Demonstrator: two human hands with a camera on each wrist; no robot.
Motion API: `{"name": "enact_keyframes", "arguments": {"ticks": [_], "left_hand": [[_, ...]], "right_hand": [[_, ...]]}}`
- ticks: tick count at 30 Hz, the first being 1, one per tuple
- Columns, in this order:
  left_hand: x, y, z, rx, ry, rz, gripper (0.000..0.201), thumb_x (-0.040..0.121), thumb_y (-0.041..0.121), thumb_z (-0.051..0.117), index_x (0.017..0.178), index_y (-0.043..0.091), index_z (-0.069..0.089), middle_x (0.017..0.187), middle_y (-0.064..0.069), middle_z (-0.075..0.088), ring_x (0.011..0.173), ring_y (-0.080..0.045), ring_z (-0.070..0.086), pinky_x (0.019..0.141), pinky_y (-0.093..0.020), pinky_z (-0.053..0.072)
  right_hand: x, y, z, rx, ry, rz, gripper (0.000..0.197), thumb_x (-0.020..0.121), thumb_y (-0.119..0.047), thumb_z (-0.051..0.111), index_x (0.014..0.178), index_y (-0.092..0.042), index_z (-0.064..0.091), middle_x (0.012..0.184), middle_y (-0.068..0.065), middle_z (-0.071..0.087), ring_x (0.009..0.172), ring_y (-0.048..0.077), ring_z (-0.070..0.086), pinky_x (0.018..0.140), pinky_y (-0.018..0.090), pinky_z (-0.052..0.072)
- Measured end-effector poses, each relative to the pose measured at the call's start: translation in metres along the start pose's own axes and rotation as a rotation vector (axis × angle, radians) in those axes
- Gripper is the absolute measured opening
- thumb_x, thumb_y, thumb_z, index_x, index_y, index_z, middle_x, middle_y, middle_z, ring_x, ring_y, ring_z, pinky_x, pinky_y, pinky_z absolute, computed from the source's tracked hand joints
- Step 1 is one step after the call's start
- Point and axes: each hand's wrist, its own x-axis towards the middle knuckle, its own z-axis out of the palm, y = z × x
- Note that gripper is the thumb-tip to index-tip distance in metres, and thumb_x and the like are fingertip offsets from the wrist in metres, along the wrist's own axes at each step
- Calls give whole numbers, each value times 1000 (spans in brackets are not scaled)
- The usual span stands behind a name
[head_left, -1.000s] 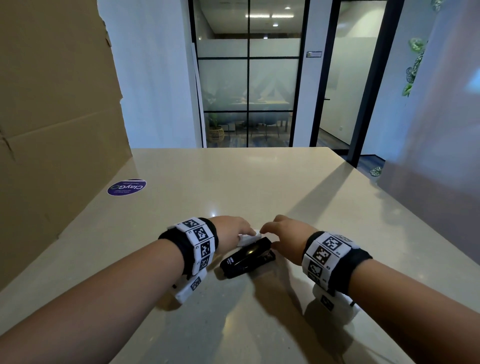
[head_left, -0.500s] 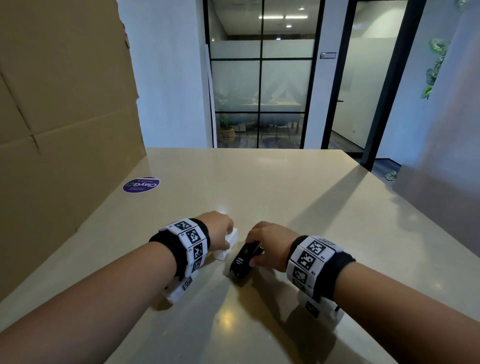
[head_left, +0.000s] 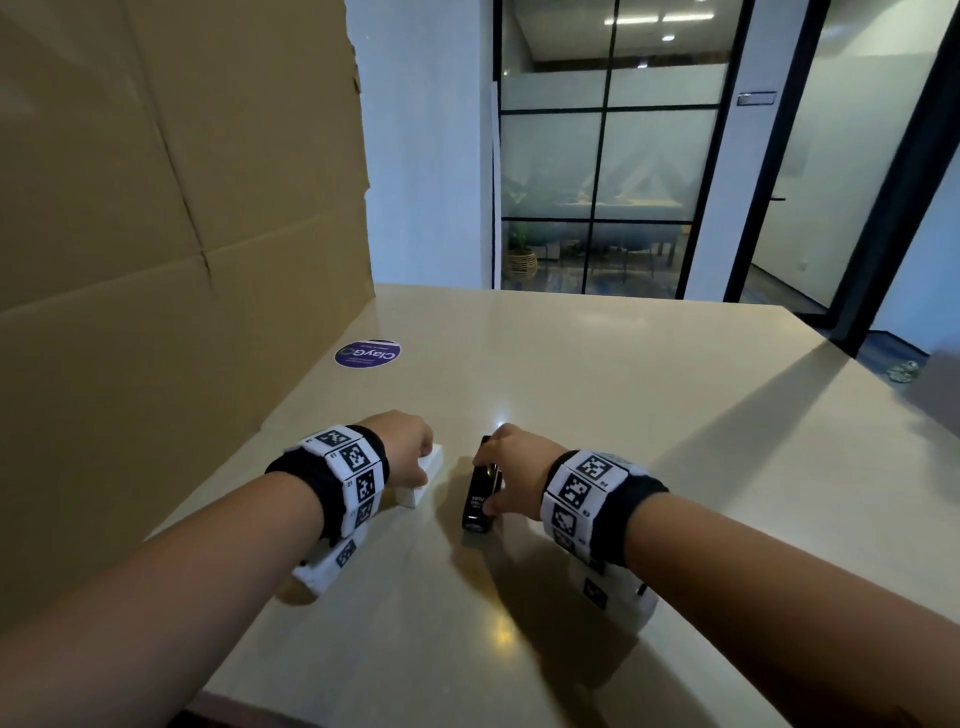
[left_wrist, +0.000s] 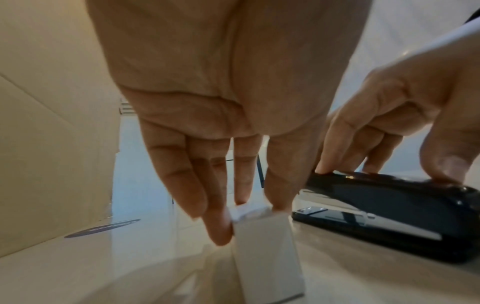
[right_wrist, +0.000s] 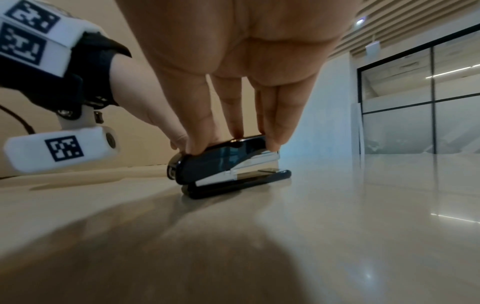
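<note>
Fingers (left_wrist: 182, 174) of the left hand (head_left: 408, 447) point down, nearly straight, and pinch the top end of a small white box (left_wrist: 267, 257) against the thumb. It's a narrow fingertip pinch, not a fist. The box sits tilted, and its low end looks to be resting on the table (head_left: 649, 415).

The right hand (head_left: 519, 467) comes down on a black stapler (right_wrist: 228, 164) from above, with its fingers (right_wrist: 197, 123) draped over the top and the thumb at the near end. It's a light clamp, with the hand only partly closed. The stapler lies flat on its base, shut, nose pointing to 12 o'clock, with the box just beside it at 9 o'clock, not touching.

My guess is that the box has staples in it and is parked close for a refill, while the right hand steadies the stapler so it doesn't slide on that glossy top.

A cardboard sheet (head_left: 156, 260) stands at 9 to 10 o'clock, and a round sticker (head_left: 368, 353) is at 11.
</note>
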Motion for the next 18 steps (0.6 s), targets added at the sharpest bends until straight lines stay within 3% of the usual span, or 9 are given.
{"name": "enact_keyframes", "arguments": {"ticks": [9,18], "left_hand": [[-5,-47,3,-37,6,-102,49,83,29,65,130,15,56,126,-6,64,110,-25,62,92,-35,52],[-3,-54,7,-40,27,-89,51,85,31,64,132,14,54,131,-5,61,115,-25,59,95,-35,50]], "right_hand": [[35,-46,2,-11,6,-70,52,80,-32,69,126,-13,55,127,10,49,108,30,58,92,37,51],[40,-54,4,-2,13,-73,46,80,-30,68,121,-11,58,127,11,49,106,31,59,92,37,52]]}}
